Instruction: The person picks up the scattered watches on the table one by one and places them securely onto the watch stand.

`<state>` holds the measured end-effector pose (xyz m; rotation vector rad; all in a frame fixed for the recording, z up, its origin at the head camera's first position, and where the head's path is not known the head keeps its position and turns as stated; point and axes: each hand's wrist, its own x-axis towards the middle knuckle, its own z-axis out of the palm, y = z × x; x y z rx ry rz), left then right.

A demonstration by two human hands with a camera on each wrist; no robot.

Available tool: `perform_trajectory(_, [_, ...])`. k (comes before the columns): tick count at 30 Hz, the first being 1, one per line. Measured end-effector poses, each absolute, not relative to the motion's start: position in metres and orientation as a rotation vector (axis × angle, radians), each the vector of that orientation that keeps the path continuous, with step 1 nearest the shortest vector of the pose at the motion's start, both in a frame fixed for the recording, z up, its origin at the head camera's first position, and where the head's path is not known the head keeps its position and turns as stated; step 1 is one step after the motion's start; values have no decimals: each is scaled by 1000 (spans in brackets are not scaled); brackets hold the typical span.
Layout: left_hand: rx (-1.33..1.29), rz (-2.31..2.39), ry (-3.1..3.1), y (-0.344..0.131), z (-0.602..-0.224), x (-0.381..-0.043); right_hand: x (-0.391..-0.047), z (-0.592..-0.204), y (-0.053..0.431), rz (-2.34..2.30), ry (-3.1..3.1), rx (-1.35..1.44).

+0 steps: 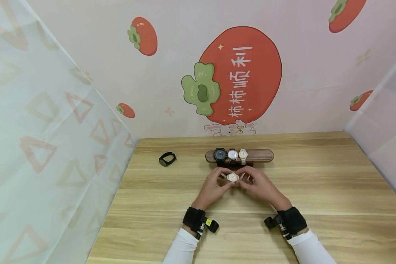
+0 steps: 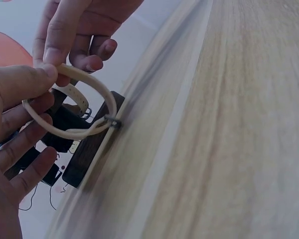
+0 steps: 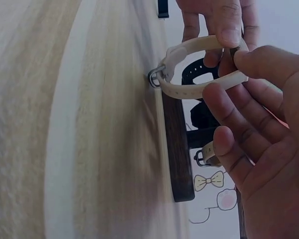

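A cream-strapped watch (image 1: pixel 232 177) is held up between both hands, dial facing up. My left hand (image 1: pixel 215 186) pinches its left side with thumb and fingertips. On the opposite side, my right hand (image 1: pixel 260 186) pinches it the same way. In the left wrist view its strap (image 2: pixel 100 88) hangs below the fingers as a closed loop, with the buckle (image 2: pixel 112 121) at the bottom. The right wrist view also shows the looped strap (image 3: pixel 182 92); the fingers partly cover the watch case there.
Just beyond the hands stands a dark wooden watch stand (image 1: pixel 262 155). It bears a black watch (image 1: pixel 220 155), a silver-cased watch (image 1: pixel 233 154) and another cream watch (image 1: pixel 243 154). Another black watch (image 1: pixel 167 159) lies on the wooden table (image 1: pixel 145 205) at left. A printed backdrop (image 1: pixel 310 91) rises behind.
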<state>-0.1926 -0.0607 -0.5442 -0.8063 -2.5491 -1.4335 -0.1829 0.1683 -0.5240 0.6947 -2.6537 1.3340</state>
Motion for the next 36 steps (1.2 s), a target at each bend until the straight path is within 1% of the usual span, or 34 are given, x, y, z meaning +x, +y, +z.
perform_trajectory(5, [-770, -1442, -2529, -63, -545, -194, -182, -521, 168, 1346, -2653, 696])
perform_trajectory(19, [-831, -1550, -2403, -66, -548, -198, -182, -522, 170, 1397, -2612, 672])
perform_trajectory(28, [-757, -1693, -2393, -67, -546, -197, -185, -529, 171, 1401, -2580, 657])
perform_trajectory(36, [-810, -1713, -2364, -63, -546, -197, -184, -529, 167, 1401, -2560, 609])
